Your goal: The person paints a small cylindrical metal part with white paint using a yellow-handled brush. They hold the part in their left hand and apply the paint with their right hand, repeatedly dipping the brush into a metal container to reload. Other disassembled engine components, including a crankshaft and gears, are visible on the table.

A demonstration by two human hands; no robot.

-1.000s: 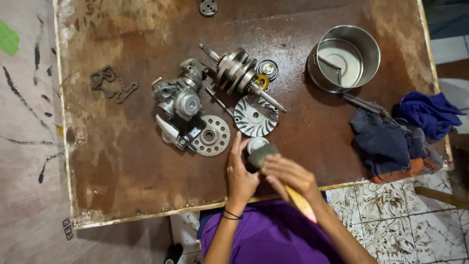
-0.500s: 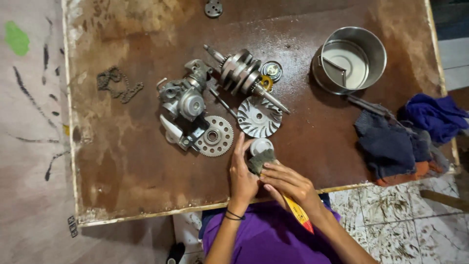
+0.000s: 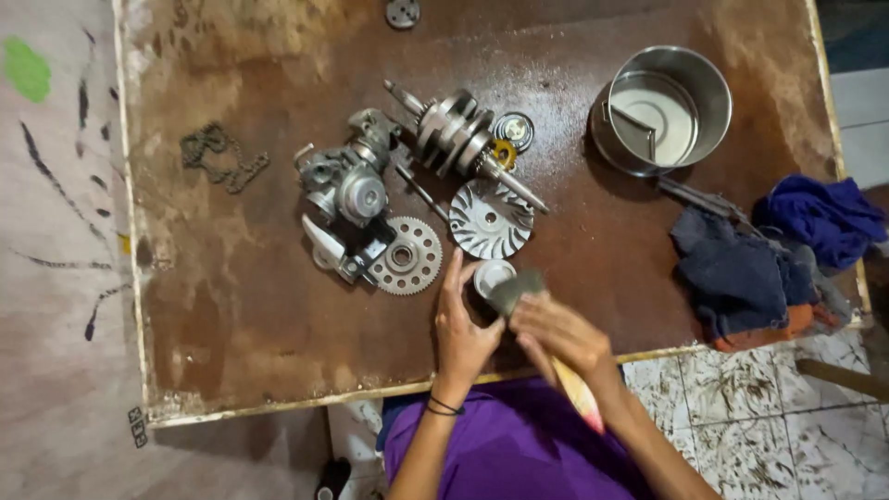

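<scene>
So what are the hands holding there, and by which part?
The left hand grips a small round metal cup-shaped part by its side. The right hand presses a grey pad against it, pinched at its lower end.

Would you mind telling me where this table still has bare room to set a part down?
Free patches: the near-left stretch between the chain, the toothed gear and the table edge, and the strip between the finned disc and the dark rags. The middle is crowded around the crankshaft, and the left hand and right hand hold a small cylinder.
</scene>
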